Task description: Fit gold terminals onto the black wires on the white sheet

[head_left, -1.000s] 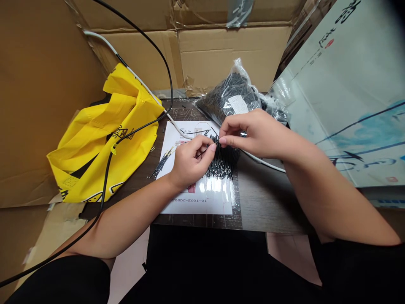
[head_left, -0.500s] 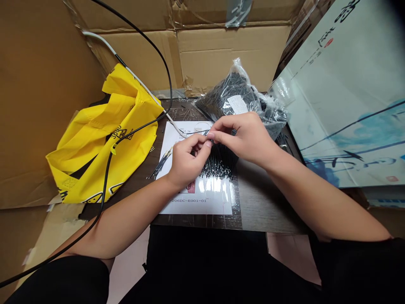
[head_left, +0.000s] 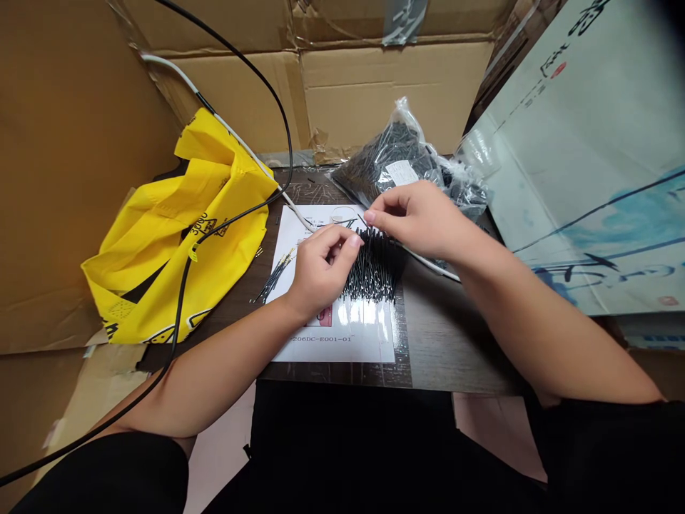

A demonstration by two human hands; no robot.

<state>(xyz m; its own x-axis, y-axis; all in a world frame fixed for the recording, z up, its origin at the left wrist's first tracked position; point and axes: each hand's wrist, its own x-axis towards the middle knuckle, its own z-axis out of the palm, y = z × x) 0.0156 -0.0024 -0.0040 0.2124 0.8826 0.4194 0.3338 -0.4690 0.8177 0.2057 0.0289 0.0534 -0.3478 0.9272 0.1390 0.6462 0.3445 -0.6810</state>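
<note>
Over a printed sheet (head_left: 342,351), my left hand (head_left: 325,268) is closed in a pinch, thumb against the curled fingers. What it holds, if anything, is too small to make out. My right hand (head_left: 414,216) is slightly higher and to the right, its thumb and index finger pinched on what looks like a thin black wire (head_left: 364,220). Beneath and between the hands lies a dense row of short black wires (head_left: 370,275) with shiny tips. Left of my left hand is a smaller bunch of black wires (head_left: 277,275) with gold-coloured ends.
A clear bag (head_left: 369,160) full of small black pieces stands behind my right hand. Left is a yellow bag (head_left: 155,228), crossed by a black cable (head_left: 185,278). A white cable (head_left: 431,265) passes under my hands. Cardboard (head_left: 385,93) walls the back; a pale printed panel (head_left: 594,178) leans right.
My hands have come apart: the right has moved a little right and up from the left's fingertips. More of the wire row and a white cable under my right hand now show.
</note>
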